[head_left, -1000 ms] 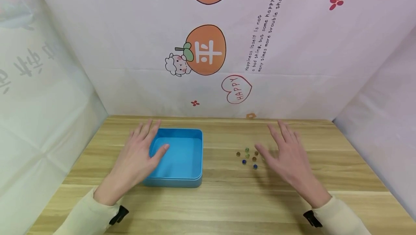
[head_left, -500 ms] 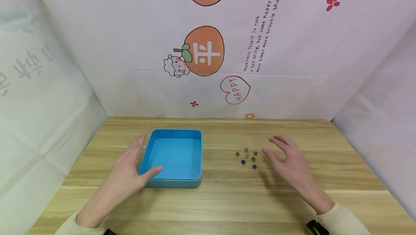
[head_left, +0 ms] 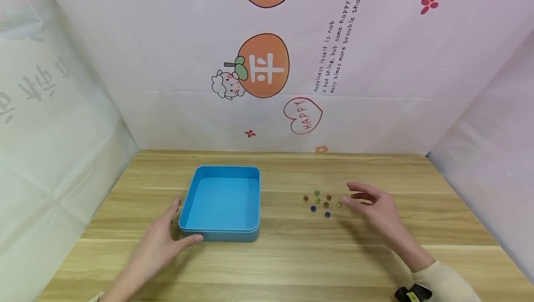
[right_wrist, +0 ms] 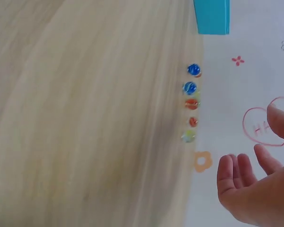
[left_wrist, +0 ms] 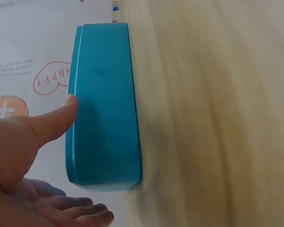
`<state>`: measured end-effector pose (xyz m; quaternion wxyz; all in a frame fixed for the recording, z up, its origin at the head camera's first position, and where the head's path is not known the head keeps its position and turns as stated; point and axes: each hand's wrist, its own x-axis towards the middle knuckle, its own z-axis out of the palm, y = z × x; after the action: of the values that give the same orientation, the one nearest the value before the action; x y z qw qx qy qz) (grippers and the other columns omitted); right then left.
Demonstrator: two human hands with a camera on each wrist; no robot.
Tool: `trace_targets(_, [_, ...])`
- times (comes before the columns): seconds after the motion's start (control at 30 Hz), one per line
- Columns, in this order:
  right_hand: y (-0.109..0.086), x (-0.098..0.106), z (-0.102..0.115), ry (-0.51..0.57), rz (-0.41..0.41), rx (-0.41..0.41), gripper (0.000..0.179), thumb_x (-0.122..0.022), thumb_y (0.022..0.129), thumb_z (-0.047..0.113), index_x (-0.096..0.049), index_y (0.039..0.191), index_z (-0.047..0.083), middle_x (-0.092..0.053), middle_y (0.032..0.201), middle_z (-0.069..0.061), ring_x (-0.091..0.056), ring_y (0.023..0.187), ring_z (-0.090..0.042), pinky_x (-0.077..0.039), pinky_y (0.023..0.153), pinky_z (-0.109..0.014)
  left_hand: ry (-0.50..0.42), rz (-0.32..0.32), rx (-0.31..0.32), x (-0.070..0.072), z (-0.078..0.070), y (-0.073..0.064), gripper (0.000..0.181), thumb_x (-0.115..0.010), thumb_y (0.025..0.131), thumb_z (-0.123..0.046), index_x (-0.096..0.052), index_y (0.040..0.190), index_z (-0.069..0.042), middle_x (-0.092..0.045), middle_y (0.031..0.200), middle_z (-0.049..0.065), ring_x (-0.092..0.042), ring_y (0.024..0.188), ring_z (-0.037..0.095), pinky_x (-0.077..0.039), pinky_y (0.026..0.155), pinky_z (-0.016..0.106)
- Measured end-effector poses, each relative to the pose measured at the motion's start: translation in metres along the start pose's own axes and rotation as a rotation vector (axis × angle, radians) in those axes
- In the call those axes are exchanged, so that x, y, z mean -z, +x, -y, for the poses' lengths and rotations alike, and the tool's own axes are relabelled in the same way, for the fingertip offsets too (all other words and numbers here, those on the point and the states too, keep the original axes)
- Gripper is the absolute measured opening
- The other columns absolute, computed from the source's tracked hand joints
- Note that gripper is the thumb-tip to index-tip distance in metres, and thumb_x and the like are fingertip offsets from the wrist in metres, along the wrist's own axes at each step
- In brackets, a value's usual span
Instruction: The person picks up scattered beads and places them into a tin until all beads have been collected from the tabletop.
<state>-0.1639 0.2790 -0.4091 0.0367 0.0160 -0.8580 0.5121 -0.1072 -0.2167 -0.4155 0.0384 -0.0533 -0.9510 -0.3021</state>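
A blue open-topped square box (head_left: 233, 235) stands on the table, left of the middle. My left hand (head_left: 154, 244) is at its front left corner, thumb and fingers spread. In the left wrist view the thumb lies against or just in front of the box (left_wrist: 104, 104); contact is hard to tell. Several small glass marbles lie loosely grouped to the right, among them a blue marble (head_left: 313, 208), a brown marble (head_left: 326, 205) and a yellow-green marble (head_left: 339, 204). Close to that yellow-green one, my right hand (head_left: 381, 211) hovers with loosely bent fingers and holds nothing.
The wooden table (head_left: 283, 265) is bounded at the back by a white printed cloth (head_left: 375, 121). More white cloth hangs at the left (head_left: 62, 153) and right. A black band (head_left: 413, 292) sits at the right sleeve.
My left hand has drawn back and down from over the box to its front left corner. The right hand has lowered beside the marbles, its fingers bending more. Box and marbles stay put.
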Motion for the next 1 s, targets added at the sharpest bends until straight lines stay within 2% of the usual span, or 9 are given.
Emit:
trace_targets(0.13, [0.004,0.003,-0.008,0.059,0.031,-0.066,0.063,-0.081,0.097,0.025,-0.057,0.149,-0.002,-0.063,0.139,-0.023,-0.066,0.105,-0.004,-0.058,0.086,-0.021,-0.102,0.022,0.013,-0.003,0.003,0.000,0.114,-0.088,0.086,-0.047,-0.025,0.162,0.010,-0.039,0.158,0.033,-0.053,0.132,0.054,-0.051,0.102,0.062])
trace_targets(0.3, [0.008,0.006,-0.014,0.107,0.059,-0.086,0.063,-0.081,0.097,0.018,-0.054,0.148,-0.006,-0.063,0.139,-0.027,-0.069,0.103,-0.003,-0.059,0.089,-0.022,-0.202,0.063,0.069,-0.003,0.005,0.002,0.105,-0.086,0.091,-0.039,-0.026,0.161,0.012,-0.035,0.160,0.035,-0.050,0.136,0.050,-0.054,0.102,0.054])
trace_targets(0.5, [0.011,0.007,-0.017,0.092,0.087,-0.111,0.062,-0.081,0.096,0.016,-0.054,0.147,-0.008,-0.063,0.138,-0.027,-0.069,0.106,-0.007,-0.058,0.090,-0.020,-0.252,0.056,0.092,-0.004,0.006,0.003,0.100,-0.087,0.091,-0.034,-0.031,0.160,0.012,-0.039,0.157,0.035,-0.051,0.136,0.048,-0.053,0.103,0.052])
trace_targets(0.77, [0.014,0.006,-0.022,0.077,0.108,-0.135,0.060,-0.080,0.096,0.015,-0.055,0.146,-0.009,-0.065,0.137,-0.026,-0.070,0.114,-0.020,-0.058,0.090,-0.021,-0.270,0.048,0.103,-0.006,0.006,0.005,0.096,-0.087,0.091,-0.028,-0.033,0.159,0.012,-0.042,0.155,0.036,-0.054,0.134,0.046,-0.055,0.101,0.049])
trace_targets(1.0, [0.018,0.007,-0.021,0.081,0.141,-0.154,0.062,-0.081,0.096,0.020,-0.057,0.147,-0.006,-0.065,0.138,-0.023,-0.068,0.112,-0.014,-0.055,0.094,-0.021,-0.299,0.039,0.120,-0.008,0.004,0.005,0.095,-0.087,0.090,-0.024,-0.032,0.159,0.012,-0.039,0.157,0.035,-0.052,0.135,0.045,-0.054,0.101,0.047])
